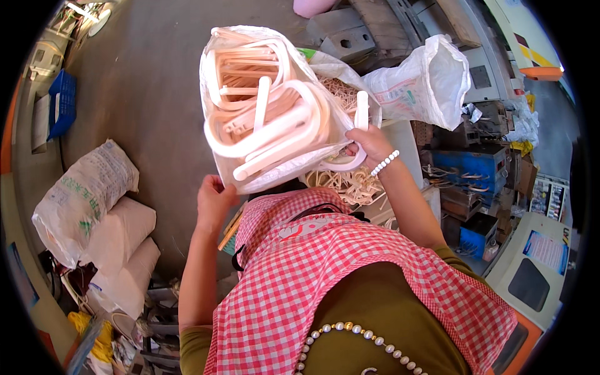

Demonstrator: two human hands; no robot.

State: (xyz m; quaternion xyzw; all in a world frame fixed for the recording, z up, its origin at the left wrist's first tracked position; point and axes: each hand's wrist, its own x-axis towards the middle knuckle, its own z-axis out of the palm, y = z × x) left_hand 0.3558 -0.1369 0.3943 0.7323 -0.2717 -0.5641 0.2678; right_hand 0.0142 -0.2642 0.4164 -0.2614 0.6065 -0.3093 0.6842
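A white woven sack (212,47) stands with its mouth open in front of me, filled with pale pink looped plastic pieces (275,128). My left hand (216,201) is closed, pinching the near left edge of the sack's rim. At the sack's near right side my right hand (372,147) is closed round a single pale curved plastic piece (360,112), whose straight end points up. Whether those fingers also grip the sack's rim is hidden. Just beyond and below this hand lie thin pale plastic scraps (353,186), partly covered by the sack.
A second white sack (419,81) gapes at the right, beside grey metal blocks (340,34). Filled white sacks (94,194) are piled at the left, near a blue crate (62,103). Blue machine parts (469,169) and a light-coloured machine (531,275) stand at the right.
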